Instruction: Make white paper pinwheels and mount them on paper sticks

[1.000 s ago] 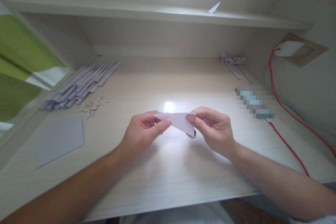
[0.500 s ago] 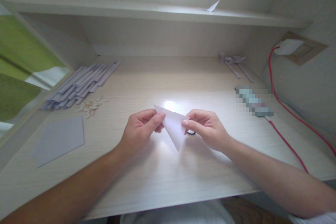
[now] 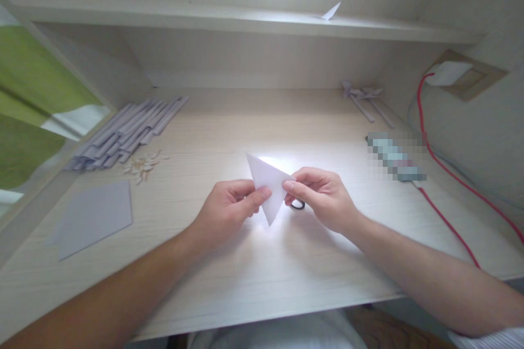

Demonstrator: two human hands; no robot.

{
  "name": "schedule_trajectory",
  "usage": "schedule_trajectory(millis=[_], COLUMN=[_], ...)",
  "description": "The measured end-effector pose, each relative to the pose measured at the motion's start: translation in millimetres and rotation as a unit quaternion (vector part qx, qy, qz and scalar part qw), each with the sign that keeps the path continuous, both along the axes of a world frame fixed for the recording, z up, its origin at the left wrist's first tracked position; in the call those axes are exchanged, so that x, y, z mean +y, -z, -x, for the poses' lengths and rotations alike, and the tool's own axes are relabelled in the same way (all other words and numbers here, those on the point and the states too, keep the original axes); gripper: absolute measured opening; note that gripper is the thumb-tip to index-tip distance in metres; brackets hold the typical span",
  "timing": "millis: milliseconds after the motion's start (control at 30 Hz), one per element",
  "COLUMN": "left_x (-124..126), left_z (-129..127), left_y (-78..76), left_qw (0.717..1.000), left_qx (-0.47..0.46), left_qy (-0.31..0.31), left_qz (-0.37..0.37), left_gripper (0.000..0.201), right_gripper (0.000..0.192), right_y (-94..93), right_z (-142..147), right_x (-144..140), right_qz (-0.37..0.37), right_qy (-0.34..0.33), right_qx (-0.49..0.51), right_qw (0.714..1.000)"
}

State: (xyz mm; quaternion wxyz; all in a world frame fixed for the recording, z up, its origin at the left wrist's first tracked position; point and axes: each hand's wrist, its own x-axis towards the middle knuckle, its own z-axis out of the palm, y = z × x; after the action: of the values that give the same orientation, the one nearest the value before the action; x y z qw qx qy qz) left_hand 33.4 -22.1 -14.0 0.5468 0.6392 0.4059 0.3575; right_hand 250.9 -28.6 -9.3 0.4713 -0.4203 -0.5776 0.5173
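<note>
Between my hands, a white sheet of paper (image 3: 268,177) folded into a triangle is held above the desk, one point facing down toward me. My left hand (image 3: 233,204) pinches its left edge, thumb on the front face and fingers behind. My right hand (image 3: 323,193) grips the right corner between thumb and fingers. Partly hidden behind my right fingers, a dark ring-shaped loop (image 3: 298,205) lies on the desk; I cannot make out the rest of it.
Rolled paper tubes (image 3: 126,133) are piled at the left, near small pale slivers (image 3: 145,165) and a paper stack (image 3: 98,218). Paper pinwheels (image 3: 362,92) on sticks lie at the back right. A blurred phone (image 3: 395,157) has a red cable (image 3: 448,223). Folded paper (image 3: 331,11) rests on the shelf.
My left hand has slid right and slightly down along the folded paper, from its upper left corner to lower on its left edge. The paper has turned slightly; my right hand keeps its corner.
</note>
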Motion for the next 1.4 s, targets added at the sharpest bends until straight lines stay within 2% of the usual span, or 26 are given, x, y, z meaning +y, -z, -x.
schedule_trajectory(millis=[133, 200, 867, 1000, 1100, 1200, 1400], left_x=[-2.5, -3.9, -0.9, -0.2, -0.3, -0.7, -1.6], left_z=[-1.0, -1.8, -0.5, 1.4, 1.7, 1.0, -0.2], left_y=[0.3, -0.1, -0.6, 0.4, 0.6, 0.6, -2.1], left_qw=[0.997, 0.996, 0.999, 1.000, 0.999, 0.999, 0.994], left_qx=[0.014, 0.028, -0.003, -0.024, -0.017, -0.015, -0.062], left_qy=[0.062, 0.070, 0.041, 0.007, -0.028, -0.038, -0.086], left_qz=[0.036, 0.042, 0.000, -0.009, -0.018, -0.022, -0.034], left_gripper=[0.041, 0.043, 0.040, 0.030, 0.032, 0.030, 0.020], right_gripper=[0.025, 0.026, 0.031, 0.030, 0.030, 0.030, 0.028], right_y=[-0.2, -0.1, 0.5, 1.1, 2.0, 2.7, 1.7], right_z=[-1.0, -1.4, -1.7, -1.5, -1.5, -1.6, -1.2], right_x=[1.2, 1.8, 1.6, 1.5, 1.3, 0.5, -1.5], right_qz=[0.004, 0.009, 0.027, 0.027, 0.021, 0.015, -0.014], right_qy=[0.016, 0.023, 0.012, -0.001, -0.003, 0.001, 0.005], right_qx=[0.024, 0.028, 0.017, 0.014, 0.008, 0.001, -0.023], right_qw=[1.000, 0.999, 0.999, 1.000, 1.000, 1.000, 1.000])
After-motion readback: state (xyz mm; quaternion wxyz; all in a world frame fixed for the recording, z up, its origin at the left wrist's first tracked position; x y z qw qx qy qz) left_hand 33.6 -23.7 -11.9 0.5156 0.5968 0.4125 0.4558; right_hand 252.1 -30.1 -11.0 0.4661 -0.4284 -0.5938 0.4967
